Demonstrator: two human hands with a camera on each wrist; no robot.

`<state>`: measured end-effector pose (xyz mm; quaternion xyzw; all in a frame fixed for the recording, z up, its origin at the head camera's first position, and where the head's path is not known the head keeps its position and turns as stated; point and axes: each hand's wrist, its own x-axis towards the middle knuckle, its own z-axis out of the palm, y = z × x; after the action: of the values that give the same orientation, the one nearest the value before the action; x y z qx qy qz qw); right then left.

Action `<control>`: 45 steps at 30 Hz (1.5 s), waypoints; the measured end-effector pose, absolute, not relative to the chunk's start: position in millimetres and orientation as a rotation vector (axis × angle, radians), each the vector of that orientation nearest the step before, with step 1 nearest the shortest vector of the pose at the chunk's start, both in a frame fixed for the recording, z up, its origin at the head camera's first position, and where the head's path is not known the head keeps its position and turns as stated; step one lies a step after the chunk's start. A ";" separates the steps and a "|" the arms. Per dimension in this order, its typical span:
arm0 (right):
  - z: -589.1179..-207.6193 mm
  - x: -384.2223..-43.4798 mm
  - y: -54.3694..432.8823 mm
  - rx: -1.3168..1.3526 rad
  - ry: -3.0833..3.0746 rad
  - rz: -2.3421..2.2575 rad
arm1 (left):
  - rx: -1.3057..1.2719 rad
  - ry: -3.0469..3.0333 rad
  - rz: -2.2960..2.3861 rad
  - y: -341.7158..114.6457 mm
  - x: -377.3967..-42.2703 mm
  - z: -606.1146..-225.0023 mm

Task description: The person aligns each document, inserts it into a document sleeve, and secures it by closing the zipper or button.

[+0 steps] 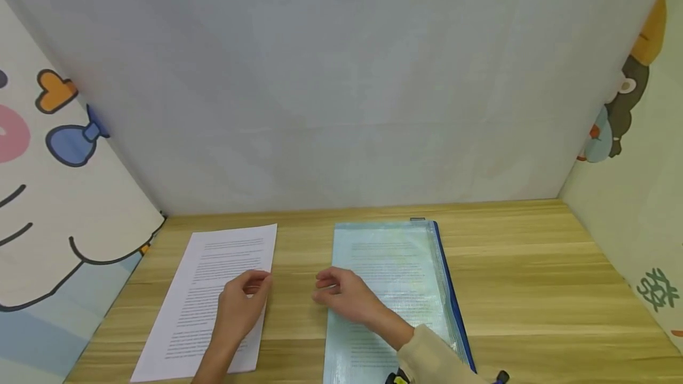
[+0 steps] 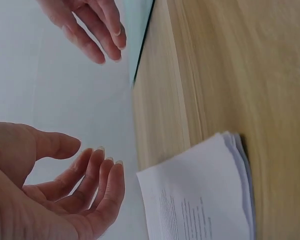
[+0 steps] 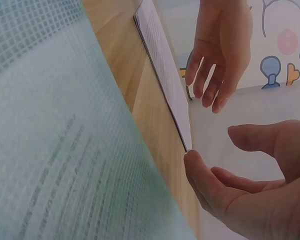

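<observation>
On the left of the table lies a stack of printed paper (image 1: pixel 213 277), its sheet edges showing in the left wrist view. My left hand (image 1: pixel 241 306) hovers over the stack's right side, thumb and fingers loosely bent and apart, with nothing between them. To the right is a pale green mesh zip folder (image 1: pixel 389 289) with a blue edge, and printed text shows through it. Above that folder's left edge my right hand (image 1: pixel 345 295) hangs with relaxed fingers, holding nothing. Both hands face each other across the gap between stack and folder.
The wooden table (image 1: pixel 533 289) meets a grey backdrop (image 1: pixel 341 88) at its far edge. Walls with cartoon prints stand at both sides. Near the front edge, a dark-tipped object (image 1: pixel 502 377) is partly cut off by the frame.
</observation>
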<state>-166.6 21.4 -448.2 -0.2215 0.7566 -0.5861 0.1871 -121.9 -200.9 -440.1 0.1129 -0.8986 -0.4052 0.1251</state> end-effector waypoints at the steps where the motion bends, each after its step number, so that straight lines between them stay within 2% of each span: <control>1: -449.8 -166.5 18.8 -0.619 2.126 -1.655 | 0.338 -2.614 -1.174 -203.0 -121.5 -440.4; 45: -457.1 -157.3 -57.0 -0.582 2.072 -1.523 | 0.791 -2.623 -0.958 -305.2 -104.1 -453.7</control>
<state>-157.3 -57.0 -457.1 -0.2136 0.7610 -0.5593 0.2499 -104.1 -305.2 -453.7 0.2706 -0.8973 -0.3277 0.1192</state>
